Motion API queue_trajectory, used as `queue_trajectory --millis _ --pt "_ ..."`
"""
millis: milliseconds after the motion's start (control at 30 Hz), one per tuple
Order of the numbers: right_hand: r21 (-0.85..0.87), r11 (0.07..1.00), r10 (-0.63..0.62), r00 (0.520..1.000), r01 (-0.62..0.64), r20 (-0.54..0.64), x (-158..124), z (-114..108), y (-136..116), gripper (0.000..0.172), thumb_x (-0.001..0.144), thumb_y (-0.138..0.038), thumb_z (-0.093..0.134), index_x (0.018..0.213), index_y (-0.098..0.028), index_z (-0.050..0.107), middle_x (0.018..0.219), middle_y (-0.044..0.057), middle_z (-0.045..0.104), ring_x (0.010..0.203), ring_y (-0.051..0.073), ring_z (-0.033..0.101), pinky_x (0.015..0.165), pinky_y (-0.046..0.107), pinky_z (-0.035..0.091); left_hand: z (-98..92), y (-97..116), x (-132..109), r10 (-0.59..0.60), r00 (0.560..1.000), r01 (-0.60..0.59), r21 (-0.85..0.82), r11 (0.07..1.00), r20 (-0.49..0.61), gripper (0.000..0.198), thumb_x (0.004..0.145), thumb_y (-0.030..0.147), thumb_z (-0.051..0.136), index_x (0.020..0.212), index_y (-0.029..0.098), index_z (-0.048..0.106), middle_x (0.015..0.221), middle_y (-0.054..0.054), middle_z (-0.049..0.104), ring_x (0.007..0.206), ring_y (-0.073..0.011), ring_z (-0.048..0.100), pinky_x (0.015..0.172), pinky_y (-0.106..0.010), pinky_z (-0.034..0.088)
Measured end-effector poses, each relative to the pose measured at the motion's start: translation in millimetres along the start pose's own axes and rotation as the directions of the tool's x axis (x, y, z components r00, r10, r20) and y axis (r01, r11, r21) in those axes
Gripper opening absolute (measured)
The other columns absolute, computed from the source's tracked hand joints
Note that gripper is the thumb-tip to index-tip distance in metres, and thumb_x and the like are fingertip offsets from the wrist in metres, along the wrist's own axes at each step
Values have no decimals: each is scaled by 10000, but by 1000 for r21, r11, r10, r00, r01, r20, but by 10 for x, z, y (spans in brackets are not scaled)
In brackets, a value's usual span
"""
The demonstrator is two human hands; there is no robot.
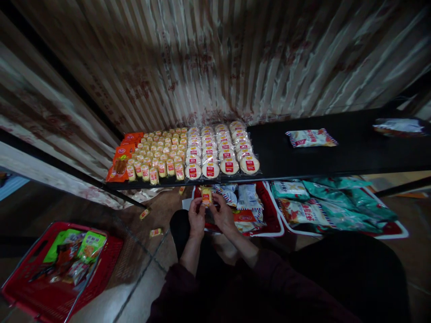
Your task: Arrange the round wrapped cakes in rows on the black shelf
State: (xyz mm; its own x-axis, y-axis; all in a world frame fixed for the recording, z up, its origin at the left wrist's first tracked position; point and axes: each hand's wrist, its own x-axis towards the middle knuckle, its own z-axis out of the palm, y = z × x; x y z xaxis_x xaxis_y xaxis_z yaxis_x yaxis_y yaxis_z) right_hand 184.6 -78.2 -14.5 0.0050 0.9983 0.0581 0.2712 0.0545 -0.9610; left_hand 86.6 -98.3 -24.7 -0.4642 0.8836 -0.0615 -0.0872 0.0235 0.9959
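Both hands meet in front of the shelf edge, around one small yellow packet [206, 196] with a red label. My left hand [196, 216] pinches its left side, and my right hand [222, 214] has its fingers closed on its right side. Just above them, the black shelf [279, 162] carries rows of round white wrapped cakes [210, 170]. Left of those stand rows of small yellow packets [154, 175], and orange packets [120, 162] lie at the far left end.
Under the shelf are a red basket [278, 220] of mixed bags and another with green bags [346, 207]. A red basket [33, 291] sits at lower left. Small packets [156, 232] lie on the floor. A striped bag [311, 137] is on the shelf.
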Motion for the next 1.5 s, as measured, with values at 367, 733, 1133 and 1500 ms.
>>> queue_trajectory --millis 367,733,1133,1500 --pt "-20 998 -66 998 66 -7 132 233 -381 232 784 -259 494 1003 -203 550 976 66 661 920 199 627 870 391 488 -138 222 190 97 989 -97 4 995 -115 210 737 301 583 904 174 585 891 -52 648 828 -161 615 800 -302 481" --pt "-73 967 -242 970 244 30 247 629 -643 338 773 -160 463 1079 -195 601 1000 83 637 936 207 576 861 367 486 -422 418 533 206 944 -200 49 979 -259 208 725 333 575 874 188 577 882 -39 644 827 -155 613 789 -296 482" --pt "-112 937 -307 934 330 184 414 1055 -747 540 767 -119 407 1291 -199 511 1182 78 629 1118 212 554 1010 396 423 -699 419 1054 267 917 -240 127 962 -296 290 756 405 537 927 172 557 893 -60 647 836 -168 631 770 -310 509" --pt "-265 886 -322 915 381 242 547 1214 -816 590 746 -67 435 1324 -179 461 1312 104 545 1185 242 484 1001 435 415 -761 369 1385 339 888 -215 371 904 -312 211 774 327 509 897 172 584 827 -48 643 777 -162 620 780 -310 493"
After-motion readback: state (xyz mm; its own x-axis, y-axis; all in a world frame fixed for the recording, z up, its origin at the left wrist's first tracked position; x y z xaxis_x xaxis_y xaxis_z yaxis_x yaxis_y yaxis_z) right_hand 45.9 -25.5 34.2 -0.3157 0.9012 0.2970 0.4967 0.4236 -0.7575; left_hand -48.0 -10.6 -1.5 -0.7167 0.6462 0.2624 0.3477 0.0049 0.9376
